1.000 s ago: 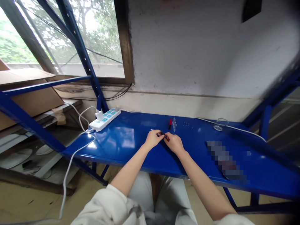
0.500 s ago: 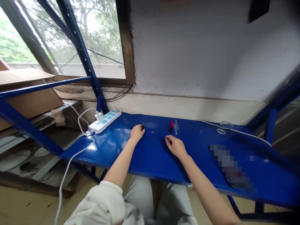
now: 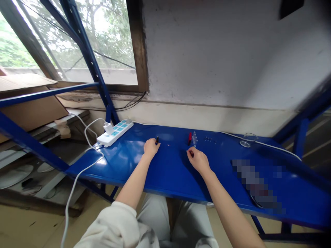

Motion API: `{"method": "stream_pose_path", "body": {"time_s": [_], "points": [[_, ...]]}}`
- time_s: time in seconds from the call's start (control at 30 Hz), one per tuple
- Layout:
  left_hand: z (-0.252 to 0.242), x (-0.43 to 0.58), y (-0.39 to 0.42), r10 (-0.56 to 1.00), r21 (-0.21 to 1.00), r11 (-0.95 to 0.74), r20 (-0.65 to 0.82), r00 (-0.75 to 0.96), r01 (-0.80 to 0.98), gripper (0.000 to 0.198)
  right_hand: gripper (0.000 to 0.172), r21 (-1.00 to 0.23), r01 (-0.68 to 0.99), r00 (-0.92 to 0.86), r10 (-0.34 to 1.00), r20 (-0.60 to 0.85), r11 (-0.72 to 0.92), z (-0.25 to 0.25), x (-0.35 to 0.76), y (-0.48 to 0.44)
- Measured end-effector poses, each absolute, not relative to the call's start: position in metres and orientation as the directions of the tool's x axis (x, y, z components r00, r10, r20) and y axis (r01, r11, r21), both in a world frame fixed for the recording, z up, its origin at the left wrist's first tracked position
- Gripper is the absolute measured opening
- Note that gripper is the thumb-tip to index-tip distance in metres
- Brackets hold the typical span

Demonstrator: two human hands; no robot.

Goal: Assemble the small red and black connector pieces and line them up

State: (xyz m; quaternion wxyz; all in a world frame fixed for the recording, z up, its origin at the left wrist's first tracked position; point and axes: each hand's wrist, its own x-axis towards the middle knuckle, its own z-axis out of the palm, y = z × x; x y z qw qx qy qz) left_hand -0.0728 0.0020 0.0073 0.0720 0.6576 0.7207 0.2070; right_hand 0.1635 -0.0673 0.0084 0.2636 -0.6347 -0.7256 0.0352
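Observation:
My left hand (image 3: 151, 148) is closed on a small black cylinder (image 3: 157, 139), which stands up between thumb and fingers just over the blue table. My right hand (image 3: 199, 160) has its fingers curled in a pinch, with a small dark reddish piece (image 3: 191, 154) partly showing between them. Just beyond the right fingertips lie red-and-black pieces (image 3: 190, 137) in a short row, and beside them a row of small clear pieces (image 3: 194, 139). A tiny pale scrap (image 3: 169, 145) lies between my two hands.
A white power strip (image 3: 115, 133) with a plug and cable sits at the table's left. Tiny dark bits (image 3: 208, 139) and a clear round dish (image 3: 245, 143) lie to the right, near a blurred-out long object (image 3: 254, 184). Blue frame posts (image 3: 89, 58) rise at the left.
My right hand has moved a little to the right, nearer the red-and-black and clear pieces. The left hand stays almost in place, with more of the black cylinder standing upright in view.

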Motion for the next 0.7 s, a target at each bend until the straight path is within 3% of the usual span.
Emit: {"method": "stream_pose_path", "body": {"time_s": [0.27,0.4,0.47,0.6,0.7], "points": [[0.019,-0.081,-0.020,0.983,0.376,0.130,0.069,-0.168,0.917,0.032,0.015,-0.354,0.934,0.119,0.969,0.218,-0.035,0.005,0.182,-0.061],[0.026,-0.073,-0.039,0.983,0.360,0.106,0.104,-0.153,0.927,0.028,0.018,-0.306,0.946,0.178,0.962,0.206,-0.110,0.004,0.192,-0.055],[0.028,-0.058,-0.048,0.981,0.353,0.021,0.172,-0.087,0.935,0.026,0.022,-0.298,0.944,0.202,0.962,0.184,-0.141,0.004,0.195,-0.049],[0.028,-0.013,-0.056,0.903,0.330,-0.339,0.376,0.207,0.881,0.023,0.030,-0.299,0.939,0.210,0.971,0.114,-0.168,0.007,0.198,-0.032],[0.024,0.021,-0.051,0.816,0.279,-0.515,0.449,0.364,0.810,0.038,0.030,-0.283,0.947,0.178,0.981,0.078,-0.150,0.009,0.198,-0.019]]}}
